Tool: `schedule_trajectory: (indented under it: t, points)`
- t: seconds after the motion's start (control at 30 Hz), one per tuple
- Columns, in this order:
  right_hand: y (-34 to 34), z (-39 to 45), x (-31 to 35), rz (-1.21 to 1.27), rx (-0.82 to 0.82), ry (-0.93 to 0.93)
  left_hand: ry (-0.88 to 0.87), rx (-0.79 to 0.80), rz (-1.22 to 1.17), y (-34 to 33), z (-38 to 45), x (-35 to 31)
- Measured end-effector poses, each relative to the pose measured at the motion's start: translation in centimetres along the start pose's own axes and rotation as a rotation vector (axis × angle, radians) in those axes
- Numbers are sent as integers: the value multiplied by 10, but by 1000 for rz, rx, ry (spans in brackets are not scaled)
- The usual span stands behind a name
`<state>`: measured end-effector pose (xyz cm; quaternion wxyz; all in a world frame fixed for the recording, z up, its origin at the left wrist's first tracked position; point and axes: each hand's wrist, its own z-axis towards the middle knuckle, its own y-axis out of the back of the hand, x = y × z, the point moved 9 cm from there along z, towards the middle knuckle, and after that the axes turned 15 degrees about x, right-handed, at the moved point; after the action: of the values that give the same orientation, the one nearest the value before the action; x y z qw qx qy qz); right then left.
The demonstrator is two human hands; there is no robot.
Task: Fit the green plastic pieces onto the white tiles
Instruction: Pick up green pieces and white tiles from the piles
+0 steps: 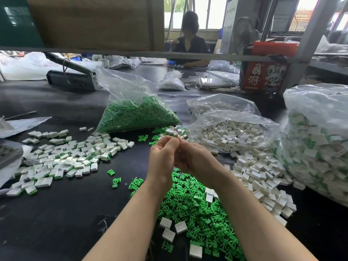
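A big table (56, 213) with a smooth black top fills a busy workroom. Closest to the person lies a heap of green plastic pieces (195, 208), bright and spiky, shaped like little branches. A few flat square white tiles (169, 228) sit on the near edge of that heap. More loose white tiles (263, 183) are piled just to the right.

Above the green heap the two hands meet, raised off the table. The left hand (162, 157) and the right hand (195, 159) touch, with fingers curled in toward each other. They seem to pinch something small between them, but it is hidden, so I cannot tell what it is.

To the left is a spread of finished tiles (62, 159), white on top with green showing at the edges. Farther back stands a crinkly clear bag of green pieces (139, 113). Right of it is an open clear bag of white tiles (231, 132), and a very big bag of finished tiles (318, 147) sits at the far right. Behind all this stands a red box (263, 76), and another person (190, 38) sits across the table near the windows.
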<state>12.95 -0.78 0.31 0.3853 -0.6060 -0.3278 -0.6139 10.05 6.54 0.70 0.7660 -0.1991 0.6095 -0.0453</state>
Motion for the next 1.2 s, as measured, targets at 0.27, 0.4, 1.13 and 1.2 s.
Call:
schedule_trajectory:
  t: [0.27, 0.4, 1.13, 1.2]
  points:
    - [-2, 0, 0, 4, -28, 16, 44, 41, 32, 1, 1, 5]
    - [-3, 0, 0, 20, -31, 24, 38, 55, 29, -1, 1, 3]
    - [1, -1, 2, 309, 52, -26, 14, 189, 98, -2, 3, -5]
    - [1, -1, 2, 309, 57, -43, 5, 193, 103, -1, 3, -6]
